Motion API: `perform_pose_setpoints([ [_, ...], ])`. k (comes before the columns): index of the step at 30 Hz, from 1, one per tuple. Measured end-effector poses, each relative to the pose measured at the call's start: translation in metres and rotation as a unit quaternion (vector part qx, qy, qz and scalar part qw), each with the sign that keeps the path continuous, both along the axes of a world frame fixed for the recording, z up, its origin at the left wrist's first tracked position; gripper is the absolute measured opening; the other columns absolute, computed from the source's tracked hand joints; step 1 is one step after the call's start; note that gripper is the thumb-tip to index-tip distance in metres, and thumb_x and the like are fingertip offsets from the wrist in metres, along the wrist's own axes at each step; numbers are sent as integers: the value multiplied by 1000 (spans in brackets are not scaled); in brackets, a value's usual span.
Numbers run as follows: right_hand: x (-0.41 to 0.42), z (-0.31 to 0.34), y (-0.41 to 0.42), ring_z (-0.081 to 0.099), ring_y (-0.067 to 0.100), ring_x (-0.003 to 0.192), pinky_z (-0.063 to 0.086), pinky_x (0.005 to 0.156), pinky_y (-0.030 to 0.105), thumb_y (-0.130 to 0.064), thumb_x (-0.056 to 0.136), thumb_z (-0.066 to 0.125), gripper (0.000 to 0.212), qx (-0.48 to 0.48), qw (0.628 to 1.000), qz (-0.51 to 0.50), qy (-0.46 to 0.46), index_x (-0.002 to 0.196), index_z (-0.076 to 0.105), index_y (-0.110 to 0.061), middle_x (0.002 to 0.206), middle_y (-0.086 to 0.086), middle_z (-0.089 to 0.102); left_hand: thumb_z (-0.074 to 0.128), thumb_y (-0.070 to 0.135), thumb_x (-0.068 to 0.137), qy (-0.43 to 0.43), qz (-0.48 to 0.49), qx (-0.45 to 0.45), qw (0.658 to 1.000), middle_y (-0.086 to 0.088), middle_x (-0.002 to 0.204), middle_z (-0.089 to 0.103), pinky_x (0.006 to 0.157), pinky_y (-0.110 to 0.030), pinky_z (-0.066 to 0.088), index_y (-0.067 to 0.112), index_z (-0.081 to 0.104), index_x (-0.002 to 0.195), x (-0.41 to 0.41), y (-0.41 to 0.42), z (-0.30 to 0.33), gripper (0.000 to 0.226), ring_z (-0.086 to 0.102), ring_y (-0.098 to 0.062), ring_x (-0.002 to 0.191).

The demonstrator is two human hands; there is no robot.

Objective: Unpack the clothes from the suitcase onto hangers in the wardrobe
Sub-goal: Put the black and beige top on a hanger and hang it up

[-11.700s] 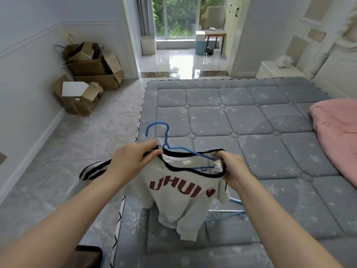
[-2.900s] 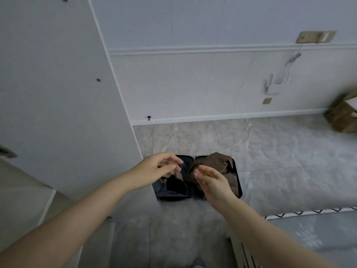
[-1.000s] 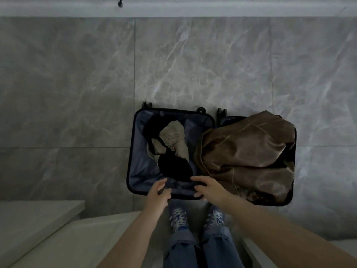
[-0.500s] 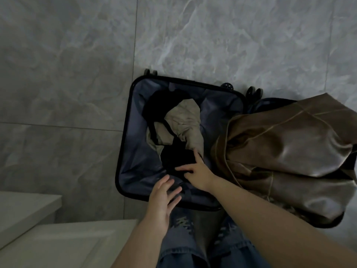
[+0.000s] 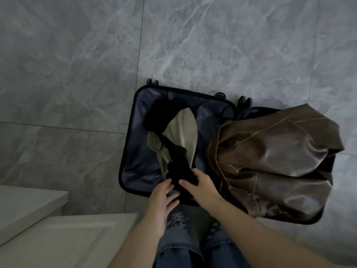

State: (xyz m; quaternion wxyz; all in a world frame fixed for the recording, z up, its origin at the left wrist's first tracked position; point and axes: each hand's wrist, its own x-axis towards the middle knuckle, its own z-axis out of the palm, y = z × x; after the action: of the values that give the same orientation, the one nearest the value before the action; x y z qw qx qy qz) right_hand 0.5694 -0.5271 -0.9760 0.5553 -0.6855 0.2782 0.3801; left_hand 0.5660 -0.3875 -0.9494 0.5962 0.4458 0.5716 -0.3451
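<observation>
on the grey marbled floor (image 5: 77,74): an open suitcase (image 5: 128,144) lies flat, both halves up, wheels at its far edge.
left half of the suitcase: blue lining, with a black garment (image 5: 177,167) lying tangled over a beige garment (image 5: 183,130).
right half of the suitcase: a brown leather jacket (image 5: 274,163) heaped in folds, spilling over the rim on the near and far sides.
left hand (image 5: 160,202): at the near rim of the left half, fingers straight and loosely spread, fingertips touching the near end of the black garment; the grip is apart, holding nothing.
right hand (image 5: 201,187): just beside the left, laid on the near end of the black garment, thumb pointing toward the left hand; whether the fingers have closed on the cloth cannot be told, since they are dark against dark fabric.
person: standing right at the near edge of the suitcase, blue jeans (image 5: 179,248) and patterned shoes (image 5: 178,217) showing between the forearms.
lower left corner: a pale panelled surface (image 5: 58,242) in two stepped levels, beside the suitcase but not touching it.
</observation>
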Motion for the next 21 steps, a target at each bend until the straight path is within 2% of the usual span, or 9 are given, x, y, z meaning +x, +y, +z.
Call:
perform_pose_setpoints([
  [2,-2,34,-9,69,7,91,56,78,21,-22,95,66,14,23,999,-15,-28,107,70,-25,93,-8,74,56,32,98,6,17,-30,999,-9,126,61,83,-41,53,15,53,133,13,-11,23,39,62,-27,105],
  [7,-19,127,-24,70,7,92,54,80,20,-17,95,66,15,53,995,-42,-75,102,75,-27,95,-8,75,69,53,83,13,9,-81,997,-11,120,65,86,-46,57,21,58,128,38,-37,76,56,66,-31,104],
  [10,-38,186,-30,67,15,87,54,77,34,-26,92,68,6,41,995,-34,-87,94,74,-28,90,-3,72,69,35,88,5,-57,-52,997,-14,118,65,86,-42,55,18,56,133,46,-52,115,49,66,-32,102],
  [12,-47,221,-37,58,14,74,47,66,37,-43,87,65,22,-1,991,-13,-130,81,65,-21,79,-2,61,59,14,91,-14,-105,-23,994,-15,105,66,78,-37,53,16,58,130,47,-60,144,39,65,-29,91],
  [14,-55,252,-44,51,13,70,42,63,34,-51,85,60,34,-32,987,-10,-160,71,55,-20,73,-2,53,47,5,91,-65,-147,7,987,-12,108,65,74,-33,50,22,56,130,41,-66,176,43,64,-26,91],
  [17,-64,294,-56,55,13,84,50,74,33,-35,89,69,22,-59,979,-45,-188,72,63,-23,81,-8,56,41,5,93,-132,-204,64,968,-15,126,59,86,-39,51,22,51,137,29,-77,221,48,59,-30,108],
  [19,-69,323,-64,61,13,95,54,83,30,-18,94,65,7,-42,975,-103,-194,90,70,-22,95,-8,62,41,5,93,-147,-199,59,967,-15,129,58,100,-48,49,22,49,140,20,-87,255,51,57,-33,114],
  [21,-71,357,-72,66,10,94,54,81,23,-10,99,57,22,-12,968,-166,-187,96,69,-29,96,-6,68,41,3,93,-150,-180,45,971,-14,128,59,102,-52,47,23,46,141,11,-99,287,52,59,-33,114],
])
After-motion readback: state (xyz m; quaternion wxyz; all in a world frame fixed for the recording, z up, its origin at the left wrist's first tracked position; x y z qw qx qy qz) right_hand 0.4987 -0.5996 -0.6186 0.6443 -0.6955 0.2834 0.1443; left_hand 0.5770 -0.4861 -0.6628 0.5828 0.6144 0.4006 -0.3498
